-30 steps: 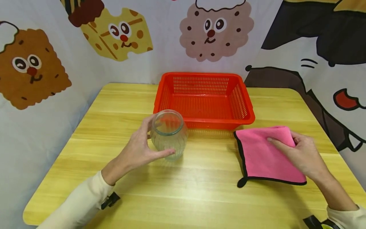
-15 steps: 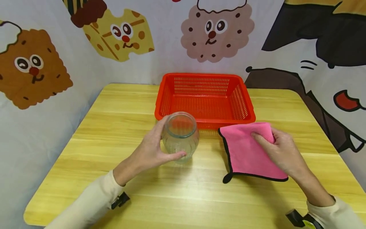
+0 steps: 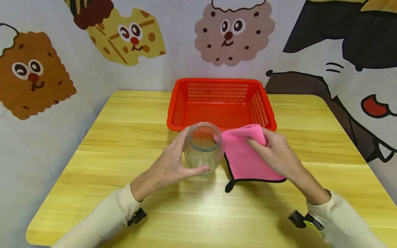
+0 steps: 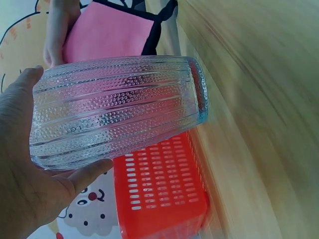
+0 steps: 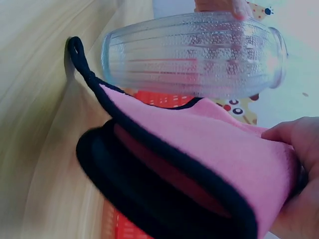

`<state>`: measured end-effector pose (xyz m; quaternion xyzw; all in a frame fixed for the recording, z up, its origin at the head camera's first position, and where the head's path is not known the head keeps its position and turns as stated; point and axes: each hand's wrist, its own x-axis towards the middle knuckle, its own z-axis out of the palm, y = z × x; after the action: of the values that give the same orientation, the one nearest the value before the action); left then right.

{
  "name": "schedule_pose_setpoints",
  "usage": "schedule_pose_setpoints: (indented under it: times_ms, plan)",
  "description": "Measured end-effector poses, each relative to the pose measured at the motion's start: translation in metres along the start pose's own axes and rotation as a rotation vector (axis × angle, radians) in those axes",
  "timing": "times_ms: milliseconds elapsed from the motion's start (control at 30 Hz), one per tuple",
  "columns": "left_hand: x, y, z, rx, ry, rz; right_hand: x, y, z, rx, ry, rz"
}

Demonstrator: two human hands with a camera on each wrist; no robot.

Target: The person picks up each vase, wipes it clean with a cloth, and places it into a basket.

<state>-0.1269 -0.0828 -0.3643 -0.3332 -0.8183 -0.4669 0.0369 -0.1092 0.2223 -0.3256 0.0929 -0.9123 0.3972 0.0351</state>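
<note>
My left hand (image 3: 167, 162) grips a clear ribbed glass jar (image 3: 203, 158) from its left side, thumb across the front. The jar is upright with its round mouth up; in the left wrist view its textured wall (image 4: 114, 109) shows beads or droplets. A pink cloth (image 3: 248, 158) with black edging and a corner loop hangs from my right hand (image 3: 279, 151), which pinches its upper part. The cloth's left edge is close beside the jar and partly behind it; whether they touch I cannot tell. Folded over, the cloth (image 5: 199, 139) shows a dark underside in the right wrist view.
Behind the jar and cloth, a red perforated plastic basket (image 3: 217, 82) stands at the back of the wood-grain table (image 3: 124, 137). A cartoon-printed cloth backdrop (image 3: 180, 41) rises along the table's far and side edges.
My right hand has carried the pink cloth leftward to the jar. My left hand has shifted the jar to the right. The red basket has stayed in place.
</note>
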Motion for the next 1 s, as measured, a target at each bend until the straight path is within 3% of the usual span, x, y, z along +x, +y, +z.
schedule_pose_setpoints:
  times_ms: [200, 400, 567, 733, 867, 1000]
  plan:
    - [0.003, 0.002, 0.002, 0.017, -0.016, 0.007, 0.009, -0.011, 0.01, 0.023, -0.029, -0.042]
    - [0.005, 0.002, 0.007, 0.024, -0.026, 0.018, 0.014, -0.019, 0.019, 0.068, -0.113, -0.092]
    - [0.006, 0.003, 0.009, 0.016, -0.036, 0.031, 0.011, -0.02, 0.02, 0.024, -0.205, -0.158]
    - [0.007, 0.001, 0.009, -0.006, -0.028, 0.072, 0.003, -0.017, 0.023, 0.052, -0.224, -0.219]
    - [0.007, 0.0, 0.007, 0.004, -0.02, 0.064, -0.002, -0.015, 0.028, 0.109, -0.176, -0.245]
    - [0.006, 0.0, 0.004, 0.077, -0.011, 0.032, -0.007, -0.008, 0.036, 0.199, 0.027, -0.265]
